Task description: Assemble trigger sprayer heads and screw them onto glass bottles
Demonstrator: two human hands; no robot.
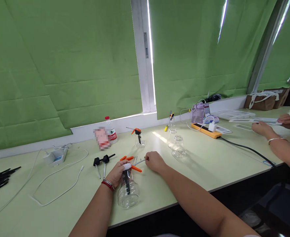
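My left hand (118, 172) closes around the top of a clear bottle (128, 197), which stands upright near the table's front edge. A black stem hangs inside it, and an orange lever (136, 169) sticks out to the right of its top. White material covers one fingertip. My right hand (155, 161) pinches the end of a thin metal rod (141, 161) that reaches toward the bottle's top; whether it enters the top is hidden. Just behind lie loose orange levers (126, 158) and more thin rods. Left of them are black fittings (101, 160) with metal rods.
Another clear bottle with an orange-and-black top (140, 143) stands farther back. Several open clear bottles (178, 148) are to the right, near an orange power strip (206, 130). A white cable (58, 194) loops at left. Another person's hands (264, 130) work at far right.
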